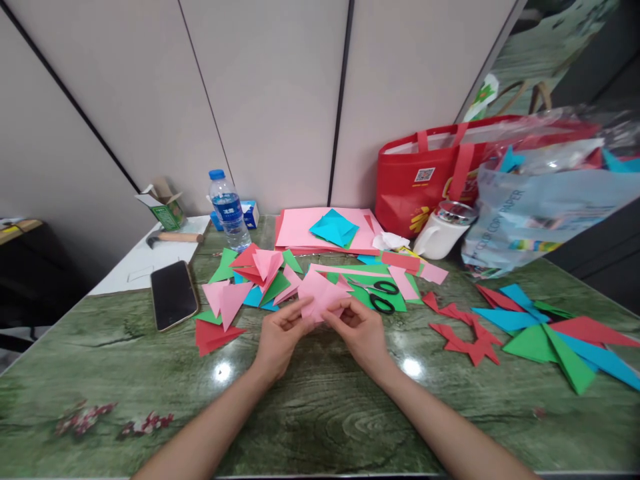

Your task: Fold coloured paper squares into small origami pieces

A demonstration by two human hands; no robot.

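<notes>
A pink sheet of folded paper [321, 293] is held up between both hands above the green table, near the middle of the view. My left hand [286, 333] pinches its lower left edge between thumb and fingers. On the lower right edge, my right hand [359, 331] has a similar pinch. Just right of the paper lie scissors with black handles [383, 297], on green and pink paper pieces. To the left is a loose pile of folded pink, red, green and blue pieces [234, 301].
A black phone [174, 295], a hammer [175, 237] and a water bottle [230, 212] stand or lie at left. Pink sheets [295, 230] lie behind. At right are a red bag [405, 180], a white mug [440, 233], a plastic bag [545, 213] and red cut-outs [470, 337].
</notes>
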